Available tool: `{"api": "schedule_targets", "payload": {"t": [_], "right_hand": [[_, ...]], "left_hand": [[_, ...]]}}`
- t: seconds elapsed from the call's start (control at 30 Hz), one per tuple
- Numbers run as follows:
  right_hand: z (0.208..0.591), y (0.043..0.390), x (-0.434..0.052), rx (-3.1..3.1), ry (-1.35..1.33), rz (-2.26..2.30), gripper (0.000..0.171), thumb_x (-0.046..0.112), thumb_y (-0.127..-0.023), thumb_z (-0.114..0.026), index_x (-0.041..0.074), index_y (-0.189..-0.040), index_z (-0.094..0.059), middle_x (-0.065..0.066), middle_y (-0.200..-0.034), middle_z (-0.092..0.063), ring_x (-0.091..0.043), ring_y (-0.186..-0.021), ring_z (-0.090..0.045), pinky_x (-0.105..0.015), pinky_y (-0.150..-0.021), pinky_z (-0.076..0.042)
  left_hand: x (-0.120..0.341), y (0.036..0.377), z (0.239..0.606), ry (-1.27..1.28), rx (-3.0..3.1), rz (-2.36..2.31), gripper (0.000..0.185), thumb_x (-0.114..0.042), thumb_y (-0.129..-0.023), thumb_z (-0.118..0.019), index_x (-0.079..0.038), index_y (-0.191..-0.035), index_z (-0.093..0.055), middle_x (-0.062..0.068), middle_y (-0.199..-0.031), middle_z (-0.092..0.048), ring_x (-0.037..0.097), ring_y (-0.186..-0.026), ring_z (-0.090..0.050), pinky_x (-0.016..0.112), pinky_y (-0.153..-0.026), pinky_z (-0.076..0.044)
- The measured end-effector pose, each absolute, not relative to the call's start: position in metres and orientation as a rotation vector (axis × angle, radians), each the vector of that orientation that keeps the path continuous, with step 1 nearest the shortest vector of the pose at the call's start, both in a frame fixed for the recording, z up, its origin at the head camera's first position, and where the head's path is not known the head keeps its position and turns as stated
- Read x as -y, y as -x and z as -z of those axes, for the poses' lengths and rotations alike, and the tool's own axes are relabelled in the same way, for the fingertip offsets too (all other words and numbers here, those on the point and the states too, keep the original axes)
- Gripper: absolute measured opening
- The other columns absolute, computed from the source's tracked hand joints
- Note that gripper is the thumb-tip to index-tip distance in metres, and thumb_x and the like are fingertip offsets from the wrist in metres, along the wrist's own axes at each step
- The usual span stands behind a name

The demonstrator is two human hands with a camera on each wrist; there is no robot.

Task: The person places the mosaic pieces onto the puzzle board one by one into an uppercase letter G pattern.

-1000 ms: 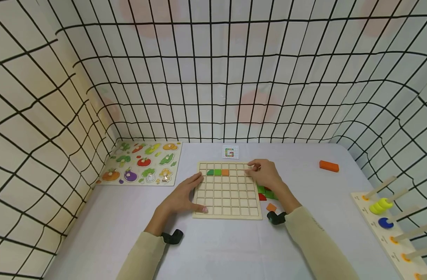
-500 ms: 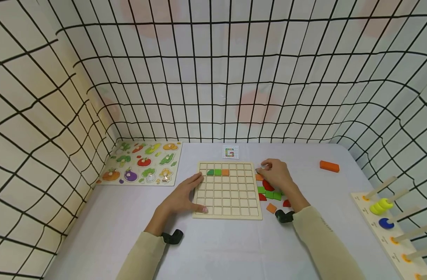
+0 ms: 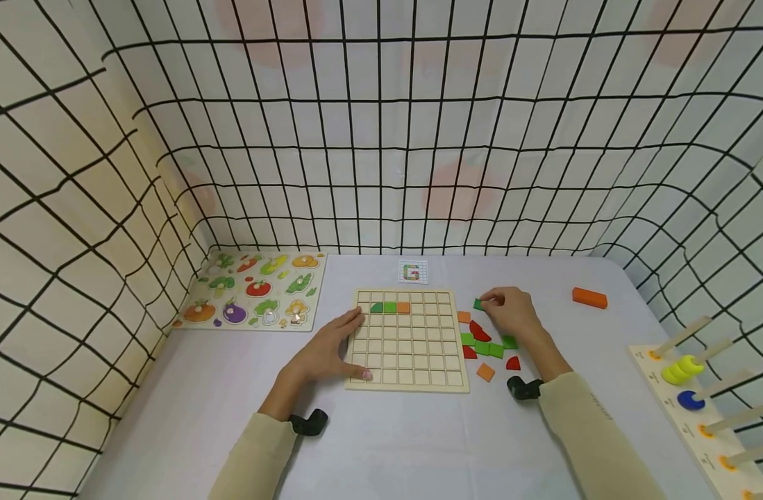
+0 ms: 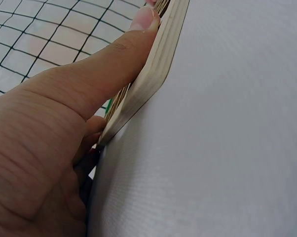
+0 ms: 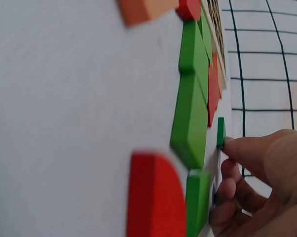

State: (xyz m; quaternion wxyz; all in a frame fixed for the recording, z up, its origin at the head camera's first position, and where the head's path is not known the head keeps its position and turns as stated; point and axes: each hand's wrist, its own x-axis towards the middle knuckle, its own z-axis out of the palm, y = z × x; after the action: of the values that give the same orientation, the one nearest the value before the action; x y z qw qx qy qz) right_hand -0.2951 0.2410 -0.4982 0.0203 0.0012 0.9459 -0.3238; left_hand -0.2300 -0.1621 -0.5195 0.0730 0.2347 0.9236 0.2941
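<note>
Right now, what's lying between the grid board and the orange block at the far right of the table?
In the head view, loose green, red and orange tiles and the right hand, pinching a green tile, lie between the board and the orange block.

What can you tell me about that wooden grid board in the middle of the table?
The wooden grid board is a pale, square tray of small square cells, lying flat on the grey table. Its second row holds two green tiles and an orange tile; the other cells are bare. The left hand rests on its left edge.
</note>
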Motion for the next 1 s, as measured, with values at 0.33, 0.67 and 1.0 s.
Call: {"api": "schedule_targets", "payload": {"t": [0.33, 0.67, 1.0], "right_hand": [[0.5027, 0.2946, -0.2427, -2.920, 0.036, 1.003, 0.037, 0.034, -0.087, -0.071, 0.012, -0.117, -0.069, -0.007, -0.085, -0.057, -0.023, -0.085, -0.049, -0.032, -0.069, -0.039], [0.5032, 0.2946, -0.2435, -2.930, 0.068, 0.985, 0.033, 0.029, -0.088, -0.071, 0.012, -0.116, -0.070, -0.006, -0.086, -0.058, -0.023, -0.085, -0.049, -0.031, -0.069, -0.039], [0.5015, 0.2917, -0.2445, -2.940, 0.098, 1.001, 0.032, 0.032, -0.089, -0.070, 0.013, -0.115, -0.071, -0.006, -0.086, -0.061, -0.022, -0.081, -0.051, -0.029, -0.067, -0.042]], "left_hand": [[0.1631, 0.2301, 0.5191, -0.716, -2.769, -0.889, 0.119, -0.067, -0.062, -0.080, -0.019, -0.155, -0.024, -0.007, -0.164, -0.013, 0.021, -0.151, -0.013, 0.049, -0.120, -0.021], [0.1622, 0.2303, 0.5204, -0.723, -2.779, -0.874, 0.119, -0.070, -0.062, -0.078, -0.020, -0.156, -0.023, -0.007, -0.165, -0.013, 0.020, -0.151, -0.014, 0.049, -0.120, -0.022], [0.1613, 0.2282, 0.5168, -0.694, -2.782, -0.858, 0.119, -0.070, -0.062, -0.078, -0.019, -0.156, -0.024, -0.007, -0.164, -0.013, 0.022, -0.151, -0.015, 0.049, -0.120, -0.022]]}}
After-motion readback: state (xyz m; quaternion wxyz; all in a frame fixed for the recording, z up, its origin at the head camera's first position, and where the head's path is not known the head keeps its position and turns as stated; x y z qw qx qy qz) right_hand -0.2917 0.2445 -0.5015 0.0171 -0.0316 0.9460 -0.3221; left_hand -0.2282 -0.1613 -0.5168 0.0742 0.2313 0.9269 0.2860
